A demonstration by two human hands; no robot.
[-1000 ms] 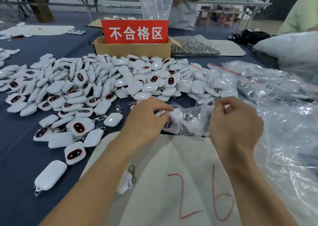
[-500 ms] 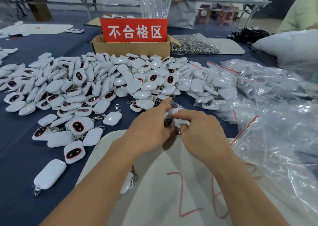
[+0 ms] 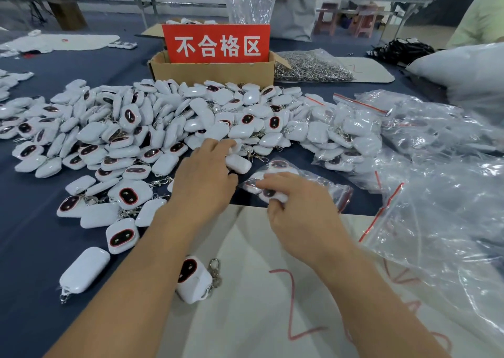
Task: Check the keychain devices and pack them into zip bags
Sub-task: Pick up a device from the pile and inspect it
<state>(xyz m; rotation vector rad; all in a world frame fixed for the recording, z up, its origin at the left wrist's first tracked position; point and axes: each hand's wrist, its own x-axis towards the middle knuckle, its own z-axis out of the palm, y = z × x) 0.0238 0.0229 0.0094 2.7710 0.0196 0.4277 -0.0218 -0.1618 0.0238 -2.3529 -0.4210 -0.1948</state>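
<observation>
a wide table with a dark blue cloth [image 3: 32,235] fills most of the view. a big heap of small white plastic keychain devices [image 3: 152,128] lies across its middle, many with a dark oval face ringed in red. on the right is a loose pile of clear plastic zip bags with red strips [image 3: 441,221]. a white sheet with red marks drawn on it [image 3: 259,316] lies near the person, under both arms. behind the heap stands a brown cardboard box [image 3: 212,69] with a red sign with white letters [image 3: 215,43]. just beside the box is a clear bag of silver metal rings [image 3: 311,67].

the left hand [image 3: 203,180] lies on the near edge of the heap. its fingers touch one white device [image 3: 238,164]; i cannot tell if they grip it. the right hand [image 3: 297,202] has its fingers curled round one end of a small clear zip bag full of devices [image 3: 313,180], which lies on the blue cloth just past the white sheet. one more device with a silver clip [image 3: 195,278] lies on the sheet beside the left arm.
</observation>
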